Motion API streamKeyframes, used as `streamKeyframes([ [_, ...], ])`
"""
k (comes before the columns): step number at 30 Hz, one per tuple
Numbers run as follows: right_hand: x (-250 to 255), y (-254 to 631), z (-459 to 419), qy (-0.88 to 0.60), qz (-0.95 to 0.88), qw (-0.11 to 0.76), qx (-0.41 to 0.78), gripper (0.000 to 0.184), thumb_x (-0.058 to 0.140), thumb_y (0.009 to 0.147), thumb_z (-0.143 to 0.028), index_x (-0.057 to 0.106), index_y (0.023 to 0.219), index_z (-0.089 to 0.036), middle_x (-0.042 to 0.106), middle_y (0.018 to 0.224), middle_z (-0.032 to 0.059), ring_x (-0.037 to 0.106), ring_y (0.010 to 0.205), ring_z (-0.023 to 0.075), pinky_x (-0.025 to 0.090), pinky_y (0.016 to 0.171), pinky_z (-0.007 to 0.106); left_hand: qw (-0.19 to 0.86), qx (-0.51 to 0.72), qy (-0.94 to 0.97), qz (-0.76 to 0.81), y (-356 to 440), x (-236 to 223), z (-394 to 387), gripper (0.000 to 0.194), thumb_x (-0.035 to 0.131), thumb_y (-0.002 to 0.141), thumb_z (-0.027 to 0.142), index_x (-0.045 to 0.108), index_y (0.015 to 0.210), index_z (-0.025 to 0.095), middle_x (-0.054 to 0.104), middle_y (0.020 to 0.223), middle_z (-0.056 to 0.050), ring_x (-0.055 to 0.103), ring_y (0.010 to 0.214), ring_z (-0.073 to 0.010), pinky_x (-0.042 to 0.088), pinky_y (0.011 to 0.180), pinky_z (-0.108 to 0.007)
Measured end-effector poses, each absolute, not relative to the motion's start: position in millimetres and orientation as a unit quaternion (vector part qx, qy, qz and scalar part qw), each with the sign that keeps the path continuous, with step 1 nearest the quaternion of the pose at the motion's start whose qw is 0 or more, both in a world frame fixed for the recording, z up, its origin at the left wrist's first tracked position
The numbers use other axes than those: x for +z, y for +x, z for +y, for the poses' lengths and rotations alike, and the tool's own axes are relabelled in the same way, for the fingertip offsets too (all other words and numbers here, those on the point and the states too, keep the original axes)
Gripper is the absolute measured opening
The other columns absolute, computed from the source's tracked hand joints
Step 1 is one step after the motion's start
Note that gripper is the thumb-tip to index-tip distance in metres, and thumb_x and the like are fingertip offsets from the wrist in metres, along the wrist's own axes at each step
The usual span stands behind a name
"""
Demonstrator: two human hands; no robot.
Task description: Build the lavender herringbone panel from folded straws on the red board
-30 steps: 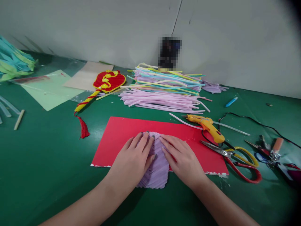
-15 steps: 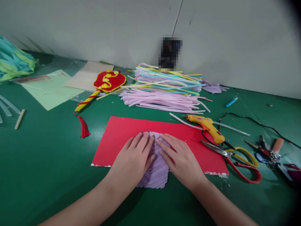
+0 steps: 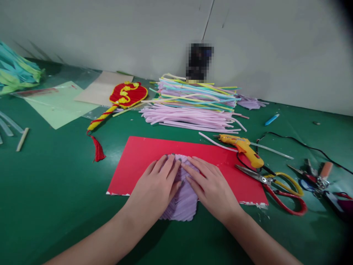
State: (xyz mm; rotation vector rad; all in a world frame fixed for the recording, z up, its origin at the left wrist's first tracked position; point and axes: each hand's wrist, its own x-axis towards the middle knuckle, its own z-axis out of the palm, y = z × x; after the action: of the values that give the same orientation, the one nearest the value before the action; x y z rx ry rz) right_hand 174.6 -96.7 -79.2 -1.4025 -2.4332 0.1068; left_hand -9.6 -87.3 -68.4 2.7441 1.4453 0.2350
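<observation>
A lilac panel of pipe cleaners point(image 3: 183, 204), laid side by side in slanting rows, lies partly on a red sheet point(image 3: 143, 154) and partly over its near edge. My left hand point(image 3: 157, 184) rests flat on the panel's left side, fingers stretched forward. From the right, my right hand point(image 3: 212, 180) lies on the panel's other side with its fingers extended. Both sets of fingertips press near the far end and almost meet. Much of the panel's sides is hidden beneath the hands.
Right of the hands lie a yellow glue gun point(image 3: 242, 147), scissors point(image 3: 271, 182) and keys point(image 3: 317, 180). Behind the sheet is a pile of pipe cleaners point(image 3: 190, 116). A red and yellow fan point(image 3: 128, 95) with a tassel lies back left, beside a pale green sheet point(image 3: 59, 106).
</observation>
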Motion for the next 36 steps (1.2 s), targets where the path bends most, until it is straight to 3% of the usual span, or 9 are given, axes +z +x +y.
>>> streamKeyframes([
  [7,-79.0,174.0,-95.8,-0.494,-0.852,0.171,0.035,0.037,0.043,0.089,-0.024,0.05,0.126,-0.019,0.054,0.128,0.0062,0.046,0.12,0.0193,0.042,0.096,0.036,0.012,0.076,0.882,0.465,-9.6,-67.2,-87.4,0.041,0.038,0.09,0.028,0.048,0.126,0.011,0.052,0.128,-0.013,0.048,0.116,-0.0277,0.045,0.092,-0.042],
  [24,-79.8,177.3,-94.4,-0.508,-0.836,0.192,0.079,0.034,0.042,0.09,-0.025,0.052,0.122,-0.019,0.054,0.127,0.0075,0.047,0.118,0.0199,0.042,0.097,0.038,0.009,0.062,0.882,0.467,-8.9,-66.6,-86.8,0.042,0.039,0.09,0.029,0.048,0.127,0.012,0.051,0.129,-0.012,0.047,0.117,-0.0278,0.044,0.093,-0.042],
  [36,-80.4,179.7,-92.1,-0.536,-0.818,0.202,0.051,0.033,0.044,0.089,-0.026,0.054,0.12,-0.024,0.048,0.132,0.0083,0.044,0.122,0.0235,0.043,0.097,0.045,0.013,0.066,0.882,0.467,-9.1,-66.6,-87.1,0.043,0.04,0.09,0.03,0.046,0.128,0.011,0.05,0.131,-0.013,0.047,0.118,-0.0284,0.044,0.094,-0.042],
])
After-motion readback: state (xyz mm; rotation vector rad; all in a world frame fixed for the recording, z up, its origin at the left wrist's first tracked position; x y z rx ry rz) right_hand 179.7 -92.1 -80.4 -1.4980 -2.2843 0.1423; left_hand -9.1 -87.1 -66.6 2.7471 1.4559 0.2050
